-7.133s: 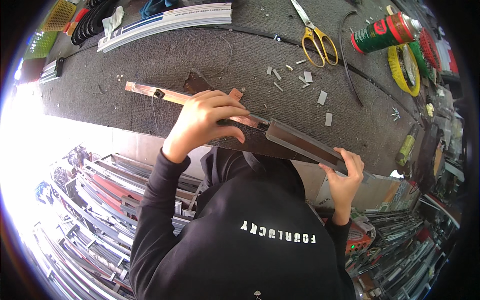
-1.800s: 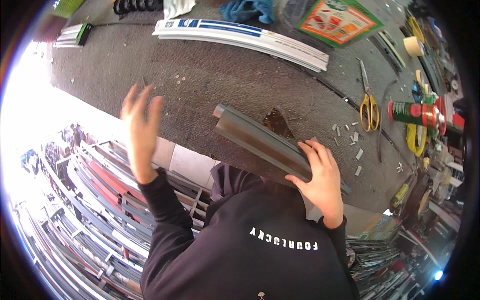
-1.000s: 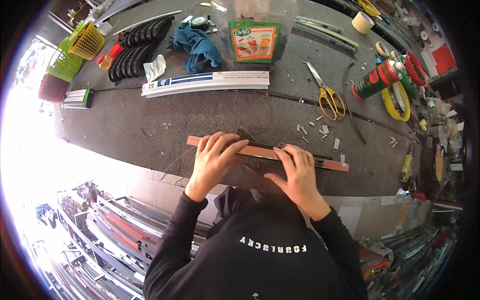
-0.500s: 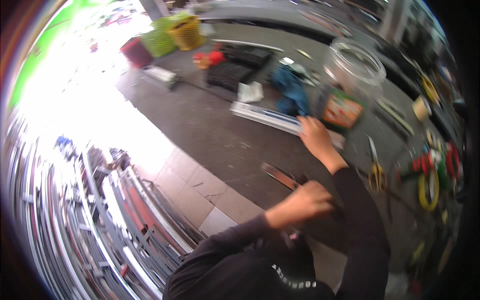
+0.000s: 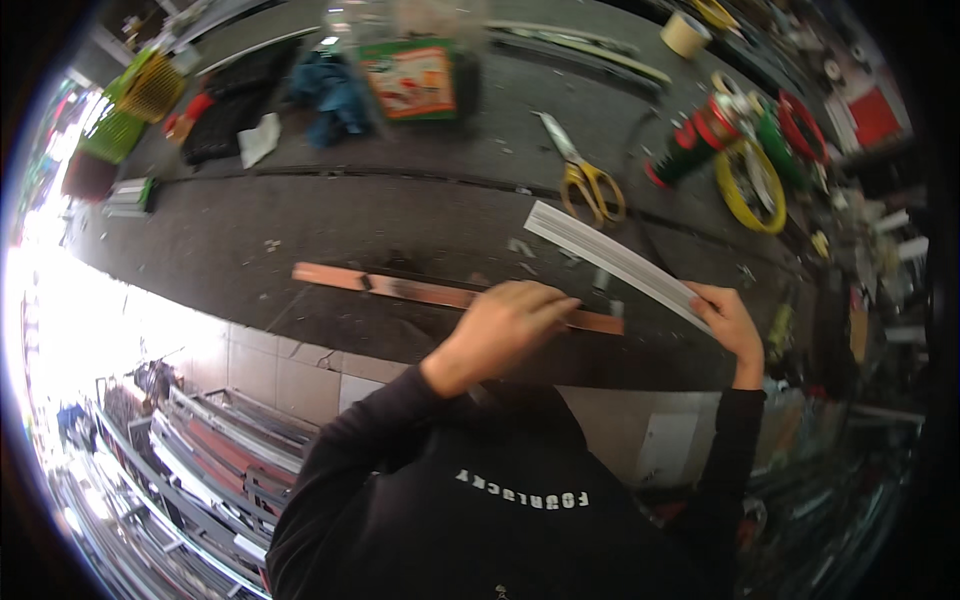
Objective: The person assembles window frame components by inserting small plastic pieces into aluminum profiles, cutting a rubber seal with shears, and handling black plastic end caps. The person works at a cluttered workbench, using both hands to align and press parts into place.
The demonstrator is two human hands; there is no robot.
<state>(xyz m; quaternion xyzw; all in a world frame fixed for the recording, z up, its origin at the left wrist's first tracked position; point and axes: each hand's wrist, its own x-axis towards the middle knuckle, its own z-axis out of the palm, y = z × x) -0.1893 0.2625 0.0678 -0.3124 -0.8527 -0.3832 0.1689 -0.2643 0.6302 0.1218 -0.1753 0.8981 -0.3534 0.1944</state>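
1. While the left hand [image 5: 500, 325] presses flat, fingers extended, on the long reddish-brown metal strip [image 5: 400, 290] lying on the dark grey workbench [image 5: 250, 230],
2. the right hand [image 5: 728, 322] grips one end of the white ribbed profile strip [image 5: 600, 252], raised near yellow-handled scissors [image 5: 585, 185].

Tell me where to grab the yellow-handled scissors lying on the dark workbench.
Take the yellow-handled scissors by the two handle loops, coming from the near side, from above. The loops point toward the person, while the closed metal blades point away toward the clear plastic jar. They lie flat on the bench with space around the handles.
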